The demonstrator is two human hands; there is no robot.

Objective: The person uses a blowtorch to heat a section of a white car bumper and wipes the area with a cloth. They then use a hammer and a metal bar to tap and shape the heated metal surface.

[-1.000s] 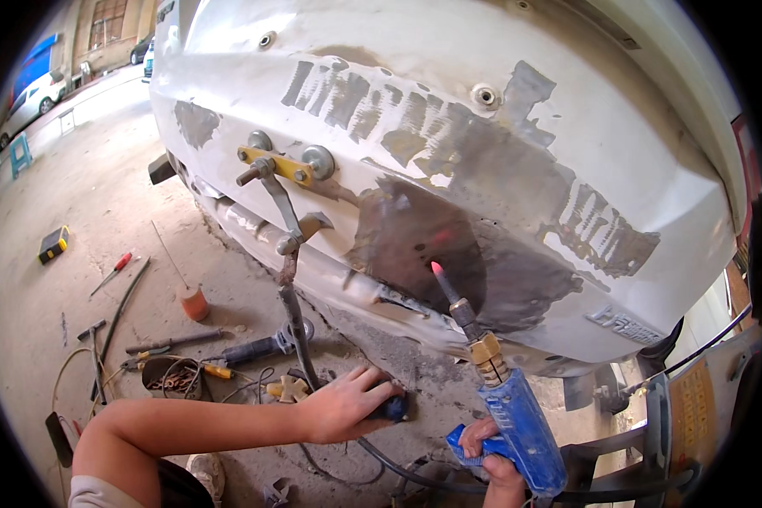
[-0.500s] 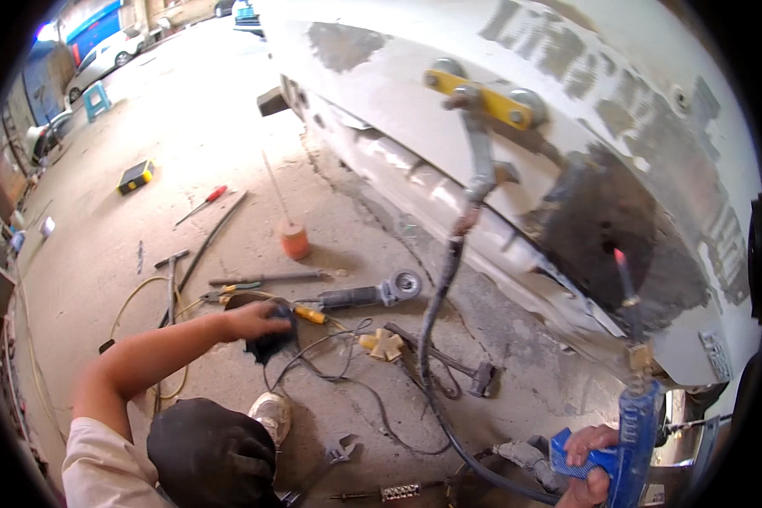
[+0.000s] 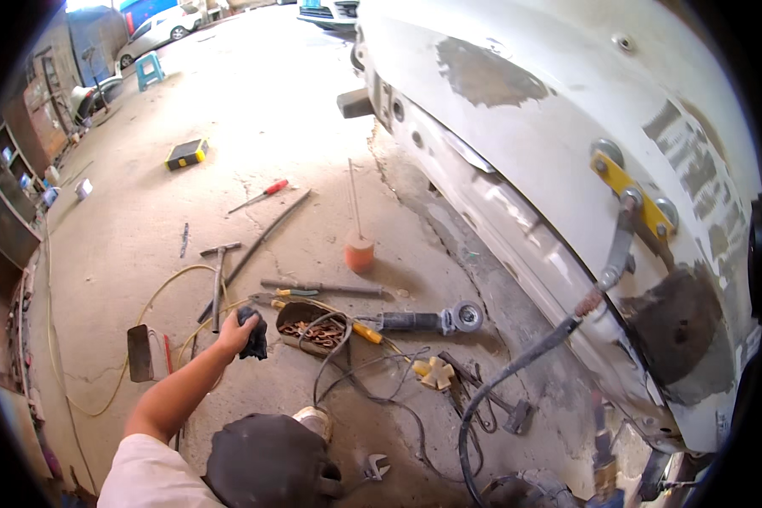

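Observation:
My left hand [image 3: 232,339] is closed on a crumpled black cloth or glove [image 3: 252,343], left of a metal container [image 3: 289,311] of small copper-coloured pieces. A T-handled tool [image 3: 217,288] and a dustpan-like metal piece [image 3: 140,351] lie nearby. To the right, a yellow-barred puller [image 3: 614,179] with two round pads is attached to the white car's sanded rear panel [image 3: 483,76]; a black cable [image 3: 516,360] runs down from its lower end. A blue tool [image 3: 614,491] shows partly at the bottom right; I cannot make out my right hand there.
An angle-grinder-like tool [image 3: 411,322], hammer [image 3: 515,415], wrench [image 3: 374,466], red screwdriver [image 3: 271,188], orange weighted rod [image 3: 359,254], yellow-black box [image 3: 186,154] and cables lie on the concrete floor. A blue stool [image 3: 149,68], parked car [image 3: 157,34] and cluttered shelving [image 3: 8,186] stand beyond.
The view has swung left from the panel to the floor. My left hand has carried the dark item leftward, off the container. My right hand, earlier gripping the blue red-tipped tool, has dropped from sight.

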